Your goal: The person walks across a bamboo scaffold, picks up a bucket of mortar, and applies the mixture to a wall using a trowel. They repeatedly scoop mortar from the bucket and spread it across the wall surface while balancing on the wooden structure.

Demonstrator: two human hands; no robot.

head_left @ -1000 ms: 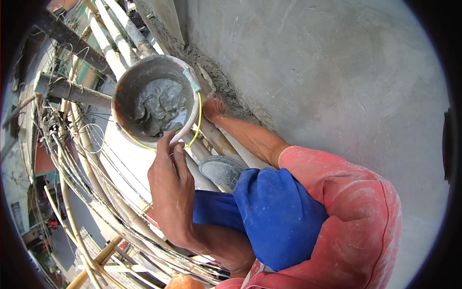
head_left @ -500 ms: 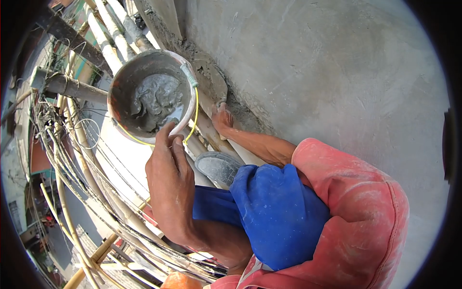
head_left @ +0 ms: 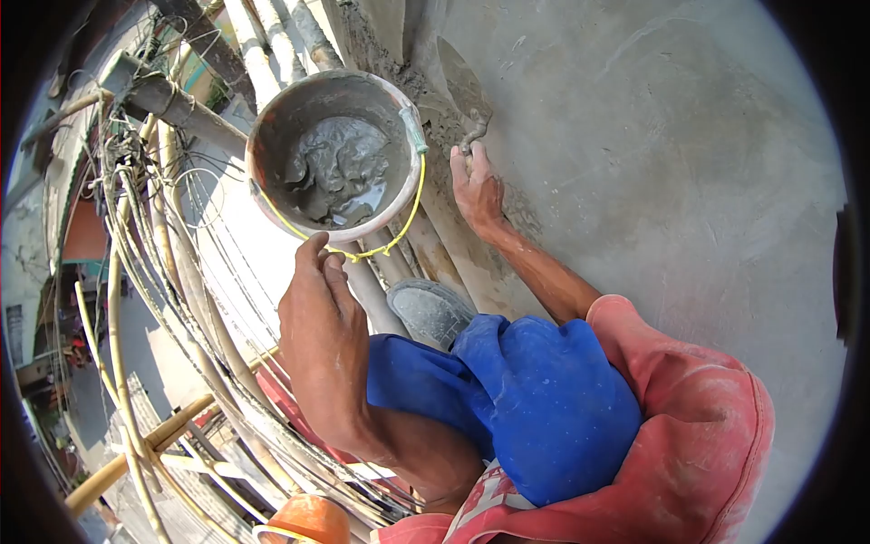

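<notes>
My right hand is closed round the handle of a pointing trowel, its mortar-smeared blade tilted up close to the grey wall. To its left stands a round bucket with wet grey mortar inside. A yellow wire handle with a green grip hangs over the near side of the rim. My left hand is at the bucket's near edge, fingers loosely bent and nothing seen in them, fingertips right by the rim.
Smooth grey plaster covers the wall on the right. Bamboo poles and bundled cables run along the left, over a drop to the ground. A grey boot stands on the pipes under me. Something orange sits at the bottom.
The trowel has risen from the mortar at the wall's foot, up along the wall with my right hand. My left fingertips have drawn back from inside the bucket rim. The view has shifted slightly.
</notes>
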